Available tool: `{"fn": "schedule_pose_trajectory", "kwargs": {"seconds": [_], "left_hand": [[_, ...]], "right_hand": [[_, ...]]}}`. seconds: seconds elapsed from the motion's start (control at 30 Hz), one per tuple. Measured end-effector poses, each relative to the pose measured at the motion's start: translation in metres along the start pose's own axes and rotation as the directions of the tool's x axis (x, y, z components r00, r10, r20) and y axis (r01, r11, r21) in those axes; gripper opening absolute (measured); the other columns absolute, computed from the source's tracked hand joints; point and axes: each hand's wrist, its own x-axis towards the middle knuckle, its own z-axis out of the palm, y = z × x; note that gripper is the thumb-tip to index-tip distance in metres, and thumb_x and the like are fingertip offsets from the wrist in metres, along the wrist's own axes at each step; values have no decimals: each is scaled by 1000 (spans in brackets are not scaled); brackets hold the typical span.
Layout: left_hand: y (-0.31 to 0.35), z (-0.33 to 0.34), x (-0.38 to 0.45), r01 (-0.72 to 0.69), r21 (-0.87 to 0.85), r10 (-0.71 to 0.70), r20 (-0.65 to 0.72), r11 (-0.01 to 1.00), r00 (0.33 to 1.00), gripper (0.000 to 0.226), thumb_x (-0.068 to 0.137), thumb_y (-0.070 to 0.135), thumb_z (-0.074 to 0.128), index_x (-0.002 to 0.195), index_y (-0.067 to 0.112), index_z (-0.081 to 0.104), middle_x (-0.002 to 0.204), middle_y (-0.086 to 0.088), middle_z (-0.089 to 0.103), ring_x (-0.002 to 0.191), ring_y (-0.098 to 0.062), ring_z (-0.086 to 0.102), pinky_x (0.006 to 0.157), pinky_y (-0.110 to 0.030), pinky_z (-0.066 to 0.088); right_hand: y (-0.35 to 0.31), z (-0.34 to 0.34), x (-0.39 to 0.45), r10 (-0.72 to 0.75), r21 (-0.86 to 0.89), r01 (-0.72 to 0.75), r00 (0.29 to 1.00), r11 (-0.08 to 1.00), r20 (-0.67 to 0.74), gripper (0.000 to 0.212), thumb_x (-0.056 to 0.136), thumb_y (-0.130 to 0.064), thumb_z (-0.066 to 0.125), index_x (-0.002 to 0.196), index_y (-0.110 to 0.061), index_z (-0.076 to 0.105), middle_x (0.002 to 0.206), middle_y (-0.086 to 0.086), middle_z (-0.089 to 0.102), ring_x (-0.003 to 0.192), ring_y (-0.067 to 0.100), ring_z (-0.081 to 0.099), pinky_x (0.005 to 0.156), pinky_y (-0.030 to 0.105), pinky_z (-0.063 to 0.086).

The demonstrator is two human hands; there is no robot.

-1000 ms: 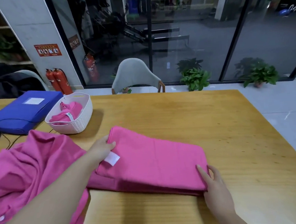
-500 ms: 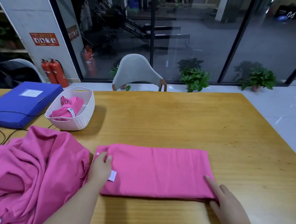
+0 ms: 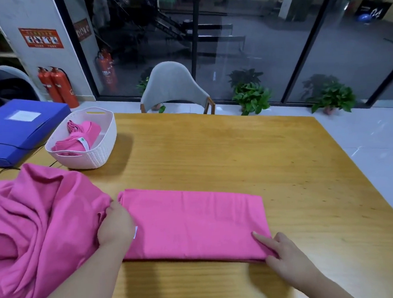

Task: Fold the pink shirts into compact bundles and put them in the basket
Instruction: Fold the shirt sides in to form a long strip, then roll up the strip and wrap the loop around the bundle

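A pink shirt (image 3: 196, 221) lies folded into a flat rectangle on the wooden table (image 3: 226, 151), right in front of me. My left hand (image 3: 116, 226) is at its left end, fingers curled around the edge beside a white label. At the near right corner my right hand (image 3: 284, 256) pinches the cloth, index finger straight on top and the corner draped over the rest of the hand. The white woven basket (image 3: 98, 155) stands at the back left and holds pink bundles (image 3: 83, 135).
A crumpled heap of pink shirts (image 3: 33, 218) covers the table's left side, touching my left hand. Behind it lies a blue file box (image 3: 15, 131) with dark cables beside it. A grey chair (image 3: 173, 87) stands at the far edge.
The raised left flap of the shirt has come down flat. My left hand slid to the shirt's left end and curled there. My right hand stays at the near right corner.
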Motion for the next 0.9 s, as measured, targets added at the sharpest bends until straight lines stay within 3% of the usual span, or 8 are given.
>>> {"fn": "schedule_pose_trajectory", "kwargs": {"seconds": [0.13, 0.2, 0.3, 0.47, 0.57, 0.67, 0.8, 0.9], "left_hand": [[-2, 13, -9, -212, 213, 258, -217, 954, 941, 21, 82, -5, 40, 100, -6, 51, 90, -27, 53, 81, -40, 54, 66, -49, 44], [2, 13, -22, -384, 291, 456, -243, 876, 856, 31, 74, 8, 36, 91, 1, 61, 91, -21, 56, 84, -33, 50, 72, -46, 35], [13, 29, -56, -656, 291, 696, -50, 696, 716, 36, 78, 34, 40, 86, 15, 70, 95, -6, 64, 91, -26, 58, 80, -42, 33], [28, 40, -81, -649, 201, 589, 288, 734, 755, 63, 91, 56, 19, 127, 25, 61, 132, -4, 58, 121, -29, 56, 91, -45, 50], [38, 37, -62, -703, 196, 626, 339, 683, 702, 79, 76, 60, -7, 151, 37, 8, 159, 5, -1, 147, -25, 0, 116, -47, 9], [65, 33, -36, -742, 304, 634, 388, 598, 669, 57, 92, 60, 4, 146, 47, -9, 158, 6, -17, 146, -21, -16, 114, -52, -3], [111, 20, -16, -685, 532, 623, 331, 498, 709, 53, 102, 40, 23, 149, 42, -1, 159, -1, -14, 145, -29, -14, 112, -60, -3], [140, 16, -34, -708, 558, 640, 362, 434, 678, 54, 103, 15, 21, 152, 28, 4, 159, -6, -13, 146, -30, -12, 114, -56, -2]], "right_hand": [[3, -19, 20, 5, 8, -4, 987, 1000, -163, 16, 92, -34, 52, 93, -32, 68, 114, -1, 48, 115, 18, 42, 97, 22, 30], [-4, -24, 38, -116, -136, 81, 957, 987, -267, 23, 91, -28, 51, 103, -19, 69, 134, 6, 47, 127, 25, 40, 105, 32, 31], [-21, -29, 61, -247, -259, 215, 964, 942, -98, 55, 88, -46, 25, 133, -33, 53, 154, -2, 28, 144, 19, 20, 115, 38, 21], [-33, -17, 74, -260, -410, 290, 957, 865, 127, 88, 65, -62, -10, 147, -46, 18, 160, -10, -1, 147, 13, -6, 118, 44, 0], [-29, -11, 67, -207, -433, 225, 974, 873, 87, 90, 63, -62, -13, 148, -46, 11, 160, -8, -3, 147, 15, -5, 118, 44, 3], [-24, -12, 49, -126, -467, 138, 990, 873, 57, 90, 64, -63, -12, 149, -44, 11, 160, -5, 2, 146, 19, 7, 115, 44, 15], [-26, -21, 27, -181, -366, 203, 979, 908, 94, 49, 97, -27, 28, 146, -30, 34, 153, -4, 31, 129, 22, 36, 104, 30, 27], [-26, -21, 8, -291, -170, 317, 943, 933, 162, 54, 86, -2, 43, 137, -18, 49, 142, 2, 48, 125, 23, 45, 102, 22, 28]]}}
